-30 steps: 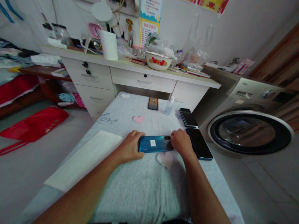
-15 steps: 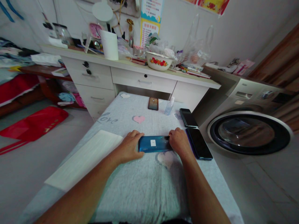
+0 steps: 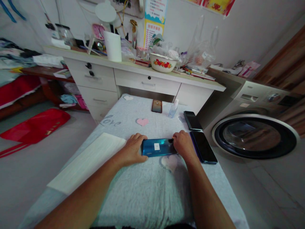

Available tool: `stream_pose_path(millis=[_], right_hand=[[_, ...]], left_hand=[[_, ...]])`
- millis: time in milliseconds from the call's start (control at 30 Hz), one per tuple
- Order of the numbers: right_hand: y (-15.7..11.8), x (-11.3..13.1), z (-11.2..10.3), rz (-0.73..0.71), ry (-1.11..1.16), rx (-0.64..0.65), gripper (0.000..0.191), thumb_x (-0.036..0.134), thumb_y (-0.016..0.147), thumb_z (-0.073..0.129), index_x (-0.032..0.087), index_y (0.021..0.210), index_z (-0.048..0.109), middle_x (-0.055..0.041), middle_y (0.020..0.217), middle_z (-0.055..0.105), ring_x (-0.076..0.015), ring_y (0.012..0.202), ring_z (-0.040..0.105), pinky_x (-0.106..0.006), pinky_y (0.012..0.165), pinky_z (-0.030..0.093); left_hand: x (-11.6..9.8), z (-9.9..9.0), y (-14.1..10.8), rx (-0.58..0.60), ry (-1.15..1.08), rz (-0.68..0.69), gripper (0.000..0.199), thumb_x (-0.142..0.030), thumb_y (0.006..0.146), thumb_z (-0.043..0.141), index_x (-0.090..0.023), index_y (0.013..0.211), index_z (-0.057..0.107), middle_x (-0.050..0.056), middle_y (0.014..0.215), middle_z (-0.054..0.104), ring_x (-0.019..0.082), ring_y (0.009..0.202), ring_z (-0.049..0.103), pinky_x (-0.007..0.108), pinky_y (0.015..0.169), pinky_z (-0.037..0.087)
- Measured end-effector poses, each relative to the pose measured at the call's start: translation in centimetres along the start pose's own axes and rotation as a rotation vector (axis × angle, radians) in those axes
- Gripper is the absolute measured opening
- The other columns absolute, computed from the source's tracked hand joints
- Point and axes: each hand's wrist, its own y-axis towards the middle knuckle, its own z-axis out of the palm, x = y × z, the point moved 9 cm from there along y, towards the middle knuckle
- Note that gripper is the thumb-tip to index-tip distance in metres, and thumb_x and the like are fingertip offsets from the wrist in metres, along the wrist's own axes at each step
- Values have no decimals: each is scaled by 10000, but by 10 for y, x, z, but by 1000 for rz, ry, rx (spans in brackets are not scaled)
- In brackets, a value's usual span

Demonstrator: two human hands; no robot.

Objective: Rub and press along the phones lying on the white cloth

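A blue phone (image 3: 164, 148) with a small white sticker lies crosswise between my hands, back side up, low over the cloth-covered table (image 3: 147, 184). My left hand (image 3: 134, 149) grips its left end, thumb at the lower corner and fingers at the upper one. At the right end, beside the camera block, my right hand (image 3: 183, 143) is closed on the phone. A white cloth strip (image 3: 88, 162) lies left of my left hand. Two dark phones, a larger one (image 3: 204, 147) and a smaller one (image 3: 192, 121), rest at the table's right edge.
Toward the back of the table are a brown phone (image 3: 156, 106) and a clear spray bottle (image 3: 173, 108). Behind stands a white desk (image 3: 95, 76) with a flowered bowl (image 3: 163, 63). A washing machine (image 3: 252, 117) is on the right, a red bag (image 3: 38, 127) on the left floor.
Both hands keep their hold on the blue phone. The phone is tilted slightly differently, with a brighter reflection on its back.
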Motion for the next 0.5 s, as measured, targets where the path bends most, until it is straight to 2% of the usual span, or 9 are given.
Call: stream_pose_path(millis=[233, 500], right_hand=[[-2, 10, -8, -56, 47, -9, 298, 222, 923, 425, 197, 984, 715, -108, 990, 589, -210, 952, 509, -301, 835, 328], [-10, 38, -16, -153, 93, -80, 299, 229, 928, 423, 212, 980, 716, -100, 1002, 576, -217, 930, 477, -317, 824, 316]], left_hand=[[-5, -5, 0, -30, -57, 25, 549, -254, 599, 678, -221, 1111, 484, 45, 1067, 487, 255, 1035, 458, 400, 915, 414], [-8, -7, 0, -41, -85, 13, 564, -214, 594, 689, -221, 1119, 485, 51, 1107, 480, 264, 1078, 449, 419, 946, 411]])
